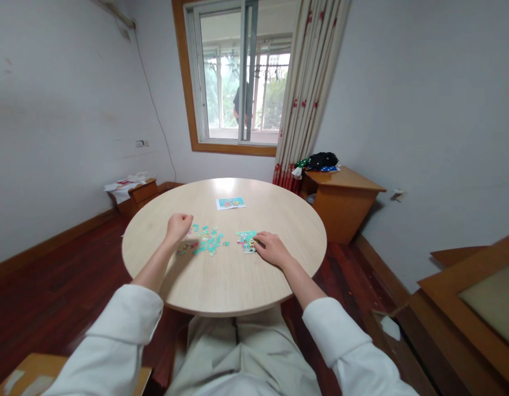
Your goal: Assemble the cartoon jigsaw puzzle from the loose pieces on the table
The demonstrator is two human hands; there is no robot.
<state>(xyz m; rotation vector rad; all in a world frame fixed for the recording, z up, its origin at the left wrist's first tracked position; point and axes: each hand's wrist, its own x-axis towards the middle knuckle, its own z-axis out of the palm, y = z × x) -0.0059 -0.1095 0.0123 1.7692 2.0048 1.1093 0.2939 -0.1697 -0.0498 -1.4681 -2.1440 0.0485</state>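
Several loose teal jigsaw pieces (207,242) lie scattered near the middle of a round light-wood table (225,278). My left hand (179,225) hovers over their left end, curled into a loose fist; what it holds, if anything, is hidden. My right hand (271,247) rests on the table with its fingers pressed on a small joined cluster of pieces (246,240). A printed picture card (230,203) lies farther back on the table.
A wooden cabinet (340,201) with dark clothes on top stands at the back right by a curtain. A box with papers (134,190) sits on the floor at the left wall. Wooden furniture (472,297) stands at the right.
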